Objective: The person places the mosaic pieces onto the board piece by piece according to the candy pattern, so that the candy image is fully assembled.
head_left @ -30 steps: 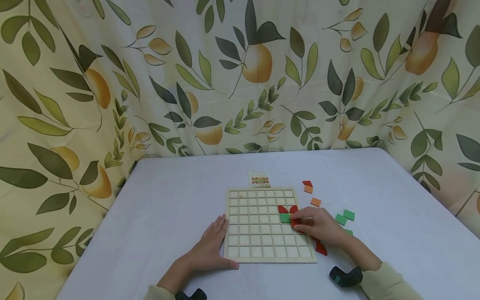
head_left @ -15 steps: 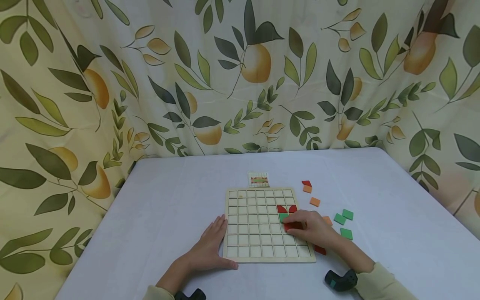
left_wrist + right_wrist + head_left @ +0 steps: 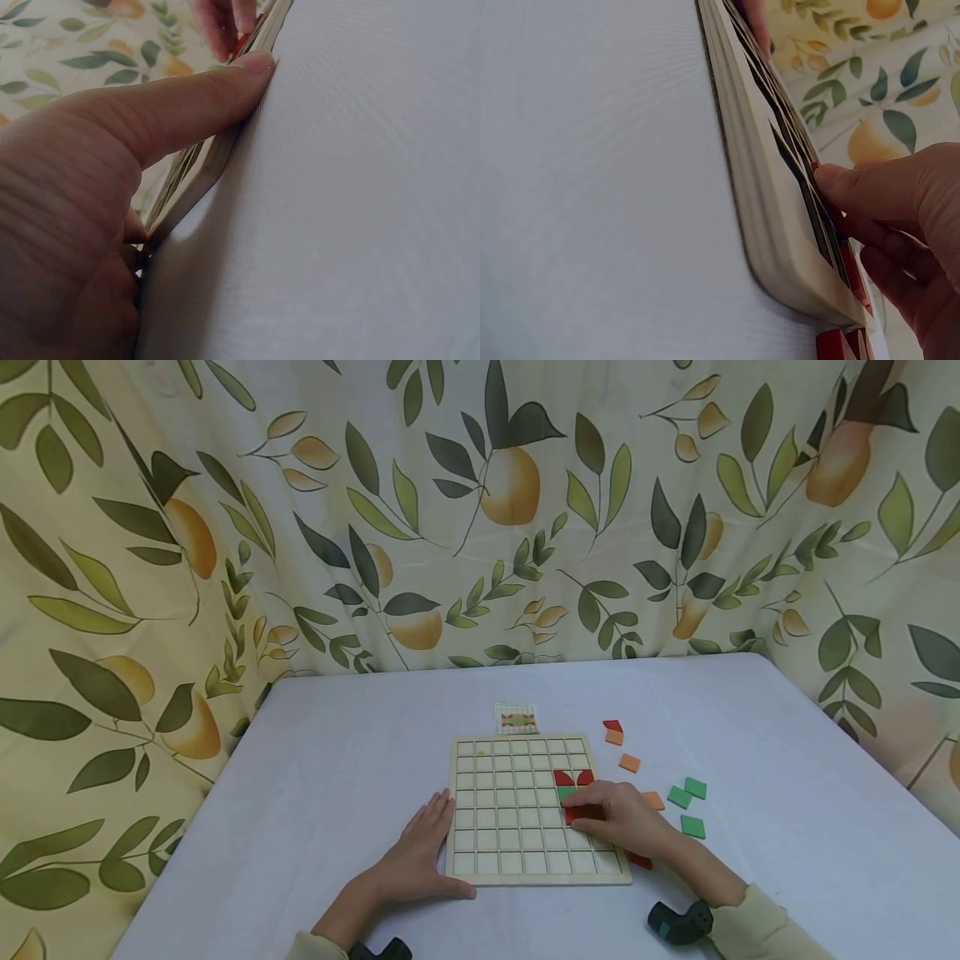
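Note:
A pale wooden grid board (image 3: 510, 841) lies on the table. My left hand (image 3: 420, 856) rests at its near left corner, fingers straight along the left side and thumb along the front edge. In the left wrist view, the thumb (image 3: 202, 105) lies against that edge. My right hand (image 3: 626, 817) pinches a red tile (image 3: 573, 815) low over the right part of the grid, and the fingers hide part of it. Just beyond sits a green tile (image 3: 566, 792), partly covered by the fingers. Two red tiles with curved edges, a left one (image 3: 562, 777) and a right one (image 3: 586, 777), lie in the row behind.
A small pattern card (image 3: 516, 719) lies behind the board. Right of the board are loose orange tiles (image 3: 630, 763), several green tiles (image 3: 693, 827) and a red piece (image 3: 612, 726). Another red piece (image 3: 640, 860) shows by the right forearm. A leaf-and-fruit curtain (image 3: 480, 527) hangs behind the table.
My right hand has shifted left over the board with the red tile, now held left of where it was a second ago. The left hand stays at the board's corner.

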### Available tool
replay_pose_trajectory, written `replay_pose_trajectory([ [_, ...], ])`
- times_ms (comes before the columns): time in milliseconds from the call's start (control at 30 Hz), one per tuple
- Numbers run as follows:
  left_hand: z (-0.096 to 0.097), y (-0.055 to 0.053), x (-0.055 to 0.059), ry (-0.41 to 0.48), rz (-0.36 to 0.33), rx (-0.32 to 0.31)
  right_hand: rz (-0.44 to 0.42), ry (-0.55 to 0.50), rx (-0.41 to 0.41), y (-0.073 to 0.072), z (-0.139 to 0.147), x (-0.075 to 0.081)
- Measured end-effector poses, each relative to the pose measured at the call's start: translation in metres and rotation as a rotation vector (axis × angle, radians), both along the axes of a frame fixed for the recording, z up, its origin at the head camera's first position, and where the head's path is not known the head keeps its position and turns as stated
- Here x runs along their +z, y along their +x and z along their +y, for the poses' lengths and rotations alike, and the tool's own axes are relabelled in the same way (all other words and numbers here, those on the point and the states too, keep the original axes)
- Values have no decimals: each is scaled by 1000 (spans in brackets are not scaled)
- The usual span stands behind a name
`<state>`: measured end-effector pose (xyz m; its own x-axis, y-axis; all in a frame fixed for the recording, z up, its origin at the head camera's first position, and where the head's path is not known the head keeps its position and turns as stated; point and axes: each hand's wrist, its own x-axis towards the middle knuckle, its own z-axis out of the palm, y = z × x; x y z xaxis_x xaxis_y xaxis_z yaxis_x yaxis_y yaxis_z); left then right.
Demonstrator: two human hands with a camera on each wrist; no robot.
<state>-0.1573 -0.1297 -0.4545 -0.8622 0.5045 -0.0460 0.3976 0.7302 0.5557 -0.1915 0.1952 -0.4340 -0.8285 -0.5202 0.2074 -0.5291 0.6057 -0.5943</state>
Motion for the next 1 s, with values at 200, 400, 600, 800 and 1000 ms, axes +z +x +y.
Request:
replay_pose_trajectory([
  [200, 0, 0, -1, 2, -1, -1, -33, -40, -24, -1, 1, -2],
  [400, 0, -1, -1, 6, -1, 1, -57, -77, -26, -1, 2, -2],
  [600, 0, -1, -1, 2, 1, 0, -39, -83, -9, -2, 1, -4],
  [800, -1, -1, 0, -2, 9, -6, -27, -93, 26, -1, 1, -4],
  [1000, 0, -1, 0, -2, 8, -6, -19, -77, 15, 0, -1, -3],
])
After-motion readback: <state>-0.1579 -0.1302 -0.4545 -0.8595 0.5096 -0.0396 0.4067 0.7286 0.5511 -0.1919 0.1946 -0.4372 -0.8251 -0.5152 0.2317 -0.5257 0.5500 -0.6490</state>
